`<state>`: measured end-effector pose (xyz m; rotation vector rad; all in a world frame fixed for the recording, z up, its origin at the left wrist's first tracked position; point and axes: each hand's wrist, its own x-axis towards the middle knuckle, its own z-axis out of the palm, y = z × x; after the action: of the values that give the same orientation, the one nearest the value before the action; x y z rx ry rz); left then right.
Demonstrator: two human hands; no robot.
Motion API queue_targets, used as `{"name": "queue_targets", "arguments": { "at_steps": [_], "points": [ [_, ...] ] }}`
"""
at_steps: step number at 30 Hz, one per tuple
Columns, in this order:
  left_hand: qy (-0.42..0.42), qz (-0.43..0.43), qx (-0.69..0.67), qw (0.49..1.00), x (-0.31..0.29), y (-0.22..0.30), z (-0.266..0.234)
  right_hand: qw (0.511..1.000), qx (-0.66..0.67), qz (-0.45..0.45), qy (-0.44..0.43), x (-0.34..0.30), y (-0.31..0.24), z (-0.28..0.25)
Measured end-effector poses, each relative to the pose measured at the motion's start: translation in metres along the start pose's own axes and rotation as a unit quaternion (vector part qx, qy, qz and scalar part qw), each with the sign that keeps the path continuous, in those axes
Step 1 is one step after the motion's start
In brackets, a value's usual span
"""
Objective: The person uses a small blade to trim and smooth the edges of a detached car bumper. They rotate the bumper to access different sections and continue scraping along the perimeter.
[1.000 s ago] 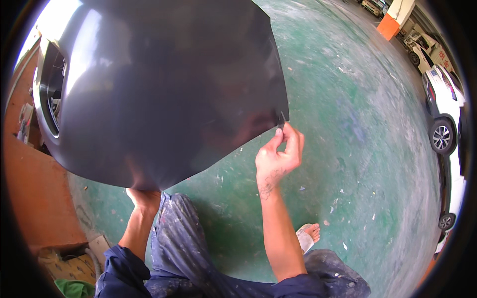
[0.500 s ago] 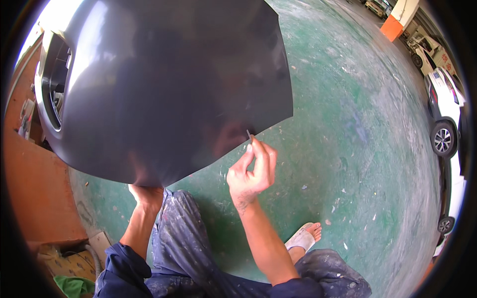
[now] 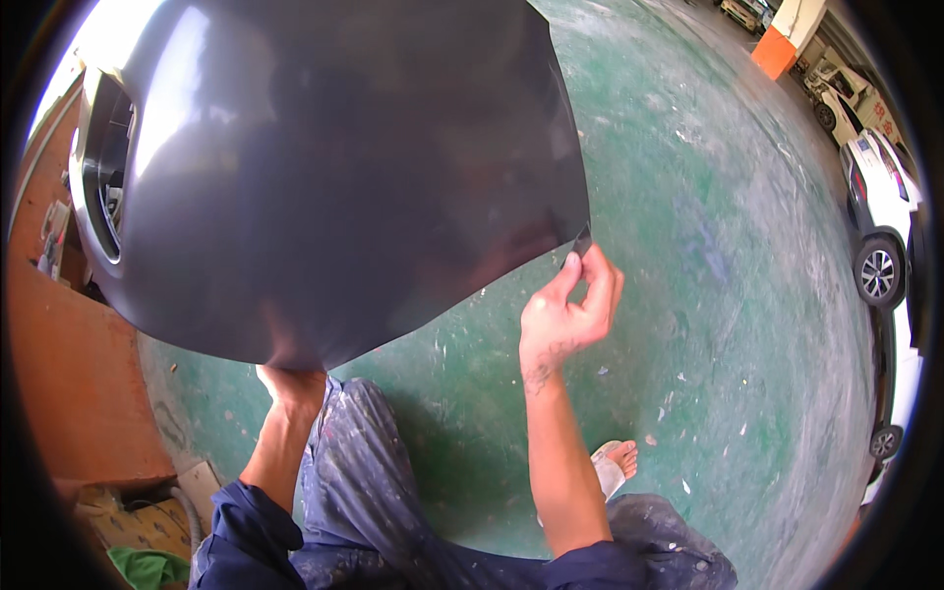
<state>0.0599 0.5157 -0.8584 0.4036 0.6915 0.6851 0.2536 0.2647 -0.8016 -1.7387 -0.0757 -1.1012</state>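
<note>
At the far left, an orange surface [image 3: 84, 383] runs down the side, and next to it a loop-shaped, shiny-rimmed frame [image 3: 88, 231] curves around an opening. Below, near the lower left corner, a green cloth [image 3: 147, 568] lies by a brown patterned box [image 3: 138, 531], with a grey hose [image 3: 187, 513] just beside it. The left hand [image 3: 293, 385] is under the near edge of the big dark grey panel [image 3: 354, 187]; its fingers are hidden there, so I cannot tell whether they are spread or curled around the edge. The panel fills the upper left and middle, its smooth face toward the camera. Below it are paint-spotted trousers [image 3: 359, 452]. Farther right, the right hand [image 3: 575, 310] pinches a small, thin dark piece [image 3: 583, 239] between thumb and fingers, right at the panel's near right corner. Beneath that forearm shows a foot in a white sandal [image 3: 610, 470] on the green floor [image 3: 718, 393], then an orange-and-white pillar [image 3: 775, 54] and, farthest right, a white car [image 3: 890, 226]
</note>
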Motion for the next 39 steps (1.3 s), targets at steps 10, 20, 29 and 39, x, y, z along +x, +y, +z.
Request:
{"name": "queue_targets", "arguments": {
  "at_steps": [10, 20, 29, 39],
  "points": [
    [-0.004, 0.014, -0.001, 1.0, -0.009, -0.002, 0.008, 0.997, 0.041, -0.032, -0.053, -0.035, -0.036, 0.003],
    [-0.015, 0.012, 0.003, 1.0, -0.004, 0.002, 0.0, 0.987, 0.09, -0.101, -0.088, -0.078, -0.062, -0.009],
    [-0.002, 0.019, 0.003, 1.0, 0.006, 0.005, -0.005, 0.993, 0.08, -0.044, -0.077, -0.059, -0.041, -0.018],
    [0.011, 0.004, -0.003, 1.0, 0.001, 0.002, 0.004, 0.999, 0.019, 0.032, -0.019, 0.018, 0.022, 0.004]
  ]
}}
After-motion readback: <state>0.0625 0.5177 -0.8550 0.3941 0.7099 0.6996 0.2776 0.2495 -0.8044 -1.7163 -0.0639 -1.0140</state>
